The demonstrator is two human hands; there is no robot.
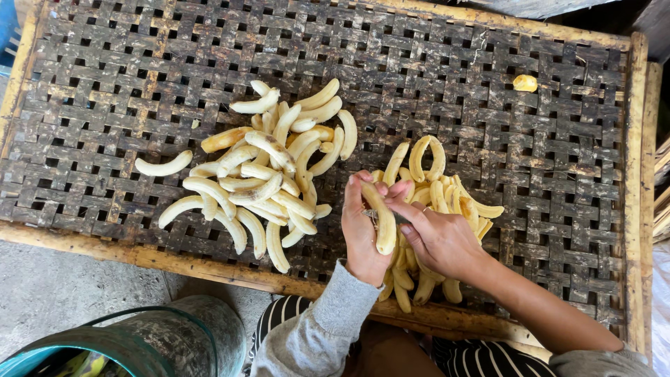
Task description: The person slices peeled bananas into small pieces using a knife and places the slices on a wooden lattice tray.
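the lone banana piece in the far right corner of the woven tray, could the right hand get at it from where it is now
Probably not at once: the right hand is on the peeled banana that the left hand holds. The small yellow piece lies alone, with only bare woven tray between.

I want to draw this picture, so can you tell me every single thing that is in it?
woven tray: one, dark brown strips in a pale wooden frame, filling most of the view
left banana pile: one heap of many peeled bananas, pale yellow, middle of the tray
lone banana: one, pale yellow, lying apart just left of that heap
right banana pile: one heap of peeled bananas, deeper yellow, under and behind the hands
small piece: one, yellow, near the tray's top right corner
bucket: one, teal and grimy, on the ground at bottom left
held banana: one, pale yellow, between both hands
left hand: grey sleeve, grip around the held banana
right hand: bare arm, fingers on the held banana
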